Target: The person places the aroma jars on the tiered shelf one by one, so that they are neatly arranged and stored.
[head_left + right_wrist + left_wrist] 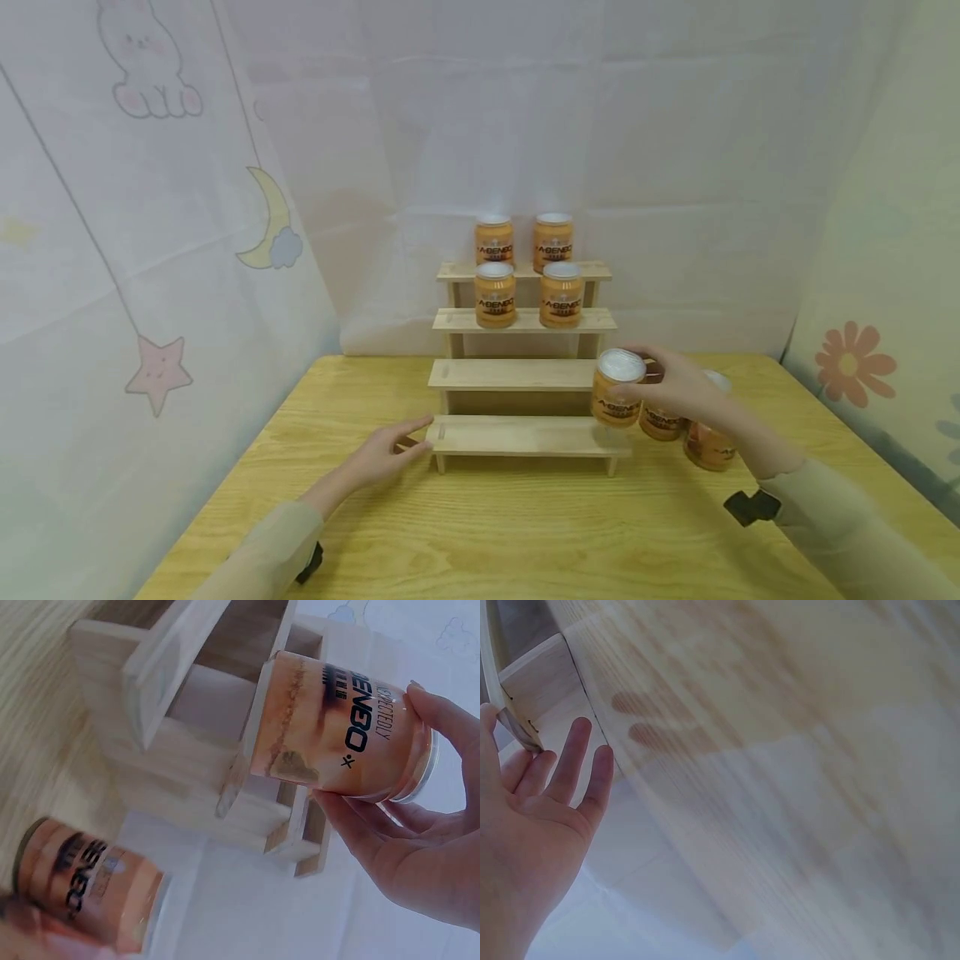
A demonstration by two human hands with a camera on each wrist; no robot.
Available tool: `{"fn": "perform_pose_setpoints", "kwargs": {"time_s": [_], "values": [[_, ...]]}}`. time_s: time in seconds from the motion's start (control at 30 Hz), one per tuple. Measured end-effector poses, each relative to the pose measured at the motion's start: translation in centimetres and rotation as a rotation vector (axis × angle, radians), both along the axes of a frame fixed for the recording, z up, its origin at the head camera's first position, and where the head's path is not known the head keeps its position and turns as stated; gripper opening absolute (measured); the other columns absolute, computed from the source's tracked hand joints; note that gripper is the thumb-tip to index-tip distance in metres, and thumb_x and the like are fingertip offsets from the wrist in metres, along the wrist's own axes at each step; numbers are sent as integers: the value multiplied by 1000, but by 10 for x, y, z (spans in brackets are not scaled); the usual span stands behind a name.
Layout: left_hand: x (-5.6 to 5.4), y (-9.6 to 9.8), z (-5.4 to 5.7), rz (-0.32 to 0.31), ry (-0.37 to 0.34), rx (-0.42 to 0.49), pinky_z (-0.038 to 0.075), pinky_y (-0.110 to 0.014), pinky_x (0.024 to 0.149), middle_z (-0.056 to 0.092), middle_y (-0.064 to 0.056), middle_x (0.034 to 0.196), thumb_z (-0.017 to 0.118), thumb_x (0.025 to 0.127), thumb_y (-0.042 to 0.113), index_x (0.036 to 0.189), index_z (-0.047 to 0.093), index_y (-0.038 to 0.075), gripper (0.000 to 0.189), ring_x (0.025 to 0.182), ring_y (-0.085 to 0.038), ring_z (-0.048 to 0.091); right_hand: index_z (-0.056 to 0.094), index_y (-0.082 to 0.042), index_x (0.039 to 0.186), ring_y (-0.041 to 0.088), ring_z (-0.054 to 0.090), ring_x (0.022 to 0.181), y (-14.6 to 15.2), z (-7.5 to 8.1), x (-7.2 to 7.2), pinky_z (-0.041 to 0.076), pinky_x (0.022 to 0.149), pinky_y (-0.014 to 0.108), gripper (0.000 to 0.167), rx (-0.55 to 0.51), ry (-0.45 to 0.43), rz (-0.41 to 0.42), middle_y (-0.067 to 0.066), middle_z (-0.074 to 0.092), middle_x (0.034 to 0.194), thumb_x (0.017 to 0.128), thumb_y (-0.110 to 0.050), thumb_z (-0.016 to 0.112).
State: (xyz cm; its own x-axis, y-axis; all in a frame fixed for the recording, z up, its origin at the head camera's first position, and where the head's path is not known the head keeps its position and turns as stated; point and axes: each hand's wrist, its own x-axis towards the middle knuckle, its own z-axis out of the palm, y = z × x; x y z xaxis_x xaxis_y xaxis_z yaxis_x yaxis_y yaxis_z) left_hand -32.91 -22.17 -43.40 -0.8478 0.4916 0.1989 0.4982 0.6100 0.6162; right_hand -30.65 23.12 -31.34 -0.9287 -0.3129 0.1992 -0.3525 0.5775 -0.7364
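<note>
In the head view, my right hand [678,387] grips an orange jar [617,408] with a pale lid, near the right end of a four-step wooden rack [517,435]. The right wrist view has this jar [330,727] between the thumb and fingers of my right hand [427,855], beside the steps. At the rack's lower left, my left hand [386,454] pinches the end of the bottom step. Seen from the left wrist, thumb and forefingers of my left hand [540,832] lie about the board's end, and the other fingers extend.
Two jars [553,242] stand on the top step and two jars [495,296] on the step below. On the wooden table [480,525], right of the rack, are another jar [662,423] and an orange jar [708,446], partly behind my right hand. Printed cloth [480,125] hangs behind.
</note>
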Motion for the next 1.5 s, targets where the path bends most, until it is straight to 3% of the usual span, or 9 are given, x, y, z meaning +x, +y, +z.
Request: {"fn": "perform_pose_setpoints", "kwargs": {"time_s": [0.17,0.37,0.67,1.13,1.5], "values": [[-1,0,-1,-2,0,-2,53,-41,87,44,-13,143,50,97,39,144,39,10,56,106,-28,62,41,-16,142,32,56,115,-20,7,-6,54,82,38,74,-20,24,31,12,55,127,80,-41,73],[-1,0,0,-1,1,3,53,-42,87,44,-13,144,50,97,39,144,39,10,56,106,-29,61,40,-15,142,30,55,114,-44,13,-18,54,85,39,76,-116,2,85,9,53,129,80,-39,74],[-3,-1,-4,-17,12,-5,54,-41,86,44,-13,144,49,97,40,144,39,9,57,106,-28,62,43,-11,138,26,58,109,-75,15,-37,53,84,39,76,-130,40,76,9,54,125,77,-44,75],[-2,0,-3,-31,39,-6,55,-41,84,45,-17,142,50,97,35,143,40,6,55,103,-30,63,43,-6,138,26,53,119,-119,9,-62,47,96,44,79,-172,3,59,11,56,128,76,-42,77],[1,0,1,-16,15,-2,54,-40,85,45,-15,142,50,97,38,143,39,9,56,104,-28,63,48,-12,134,26,53,117,-132,0,-77,48,94,44,70,-198,10,59,8,55,126,77,-43,75]]}}
